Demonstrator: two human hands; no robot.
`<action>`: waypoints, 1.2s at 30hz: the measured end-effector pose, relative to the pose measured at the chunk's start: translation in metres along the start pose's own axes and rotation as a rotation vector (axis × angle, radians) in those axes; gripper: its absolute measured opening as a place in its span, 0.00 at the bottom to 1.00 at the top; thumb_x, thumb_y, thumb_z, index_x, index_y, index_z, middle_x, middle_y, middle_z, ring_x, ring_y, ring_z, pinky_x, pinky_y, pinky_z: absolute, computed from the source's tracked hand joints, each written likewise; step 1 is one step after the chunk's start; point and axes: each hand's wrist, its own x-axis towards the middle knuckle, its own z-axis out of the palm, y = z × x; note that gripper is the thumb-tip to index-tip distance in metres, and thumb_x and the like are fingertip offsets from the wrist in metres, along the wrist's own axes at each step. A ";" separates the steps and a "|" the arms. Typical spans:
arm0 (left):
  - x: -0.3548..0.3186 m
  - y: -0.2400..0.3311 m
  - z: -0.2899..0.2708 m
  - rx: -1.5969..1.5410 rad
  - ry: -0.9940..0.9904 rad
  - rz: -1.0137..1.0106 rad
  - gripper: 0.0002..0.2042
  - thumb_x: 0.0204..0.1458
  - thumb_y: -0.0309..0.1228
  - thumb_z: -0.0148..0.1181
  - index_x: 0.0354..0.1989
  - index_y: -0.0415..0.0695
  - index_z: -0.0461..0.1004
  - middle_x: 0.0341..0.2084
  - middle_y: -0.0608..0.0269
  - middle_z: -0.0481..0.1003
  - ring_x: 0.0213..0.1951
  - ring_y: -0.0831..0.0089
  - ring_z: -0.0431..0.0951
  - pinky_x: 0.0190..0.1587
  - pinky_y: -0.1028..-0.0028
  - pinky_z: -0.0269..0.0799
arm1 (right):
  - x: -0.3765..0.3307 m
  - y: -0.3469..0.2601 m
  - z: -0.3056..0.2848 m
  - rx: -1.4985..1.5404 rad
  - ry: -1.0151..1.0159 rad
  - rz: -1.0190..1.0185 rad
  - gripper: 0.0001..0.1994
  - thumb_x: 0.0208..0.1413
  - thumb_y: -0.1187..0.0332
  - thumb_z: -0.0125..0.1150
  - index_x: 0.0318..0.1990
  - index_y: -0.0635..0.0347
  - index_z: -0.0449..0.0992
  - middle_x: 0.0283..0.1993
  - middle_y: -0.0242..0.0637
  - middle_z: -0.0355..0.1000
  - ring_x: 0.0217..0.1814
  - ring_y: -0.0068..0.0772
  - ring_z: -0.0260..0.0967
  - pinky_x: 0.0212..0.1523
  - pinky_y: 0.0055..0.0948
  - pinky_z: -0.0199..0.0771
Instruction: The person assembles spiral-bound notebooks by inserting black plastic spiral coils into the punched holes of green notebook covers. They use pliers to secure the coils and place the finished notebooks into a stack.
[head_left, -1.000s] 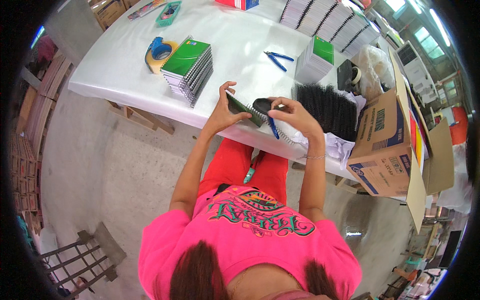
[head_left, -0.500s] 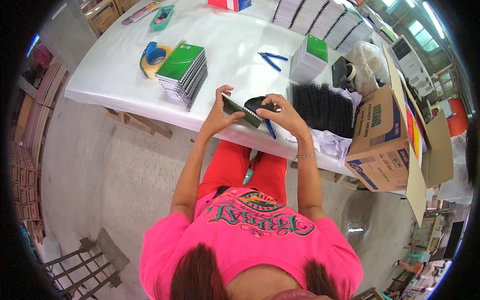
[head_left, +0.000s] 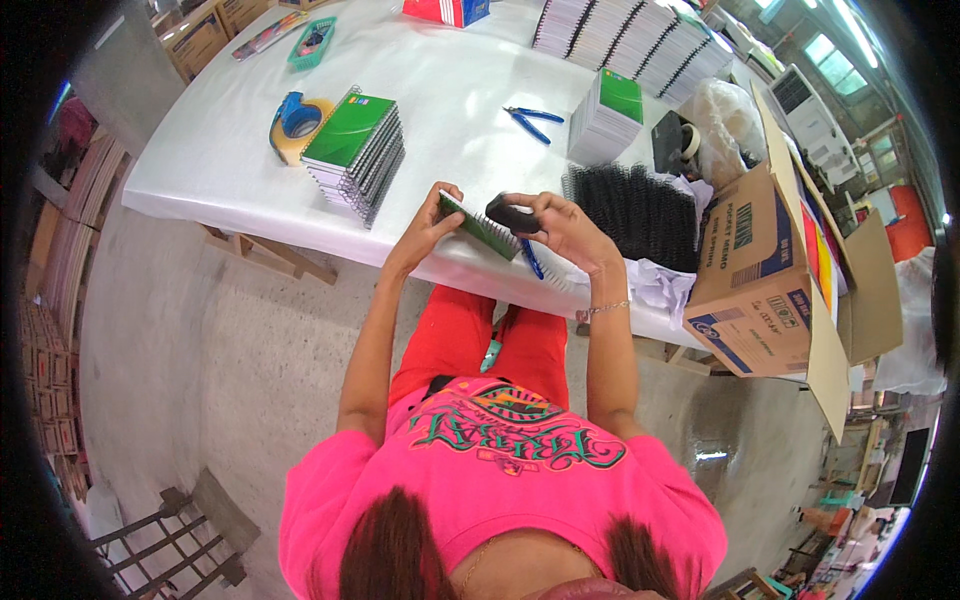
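My left hand (head_left: 432, 222) grips the left end of a small green-covered notebook (head_left: 480, 226), held tilted over the near edge of the white table (head_left: 240, 150). My right hand (head_left: 555, 222) holds a black spiral coil (head_left: 511, 215) against the notebook's right end. A blue pen or tool (head_left: 531, 258) lies on the table just under my right hand. A pile of black spiral coils (head_left: 632, 212) lies to the right of my hands.
A stack of green spiral notebooks (head_left: 356, 152) and a tape dispenser (head_left: 292, 120) lie to the left. Blue pliers (head_left: 532, 119), a smaller notebook stack (head_left: 606, 116) and rows of bound pads (head_left: 630, 40) sit farther back. An open cardboard box (head_left: 765, 270) stands at right.
The view has shifted slightly. My hands have turned the notebook a little and kept it and the black coil together at the table's edge.
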 end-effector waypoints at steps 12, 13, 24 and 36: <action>-0.002 -0.005 -0.009 -0.077 -0.043 -0.081 0.13 0.57 0.33 0.59 0.48 0.49 0.65 0.36 0.70 0.63 0.41 0.78 0.64 0.49 0.76 0.59 | 0.001 -0.004 0.014 -0.377 0.023 0.038 0.07 0.55 0.67 0.67 0.34 0.57 0.75 0.66 0.41 0.64 0.54 0.22 0.66 0.54 0.25 0.67; -0.002 -0.006 -0.009 -0.074 -0.048 -0.084 0.13 0.57 0.34 0.59 0.48 0.49 0.66 0.36 0.70 0.64 0.41 0.78 0.64 0.48 0.77 0.59 | 0.002 0.000 0.011 -0.274 0.007 0.063 0.07 0.55 0.67 0.67 0.35 0.56 0.75 0.66 0.41 0.63 0.54 0.23 0.66 0.54 0.25 0.67; 0.001 0.000 -0.008 -0.049 -0.035 -0.106 0.14 0.55 0.36 0.59 0.47 0.50 0.67 0.39 0.72 0.65 0.44 0.78 0.63 0.50 0.75 0.58 | 0.008 0.000 0.013 -0.539 0.126 -0.035 0.10 0.51 0.64 0.71 0.35 0.56 0.76 0.65 0.42 0.63 0.58 0.29 0.64 0.59 0.30 0.62; -0.005 0.012 0.002 0.022 -0.013 -0.100 0.22 0.55 0.38 0.57 0.57 0.50 0.65 0.41 0.69 0.64 0.44 0.75 0.64 0.54 0.74 0.57 | 0.008 0.006 0.019 -0.507 0.125 -0.046 0.10 0.54 0.62 0.68 0.37 0.57 0.76 0.65 0.41 0.65 0.53 0.26 0.64 0.56 0.27 0.64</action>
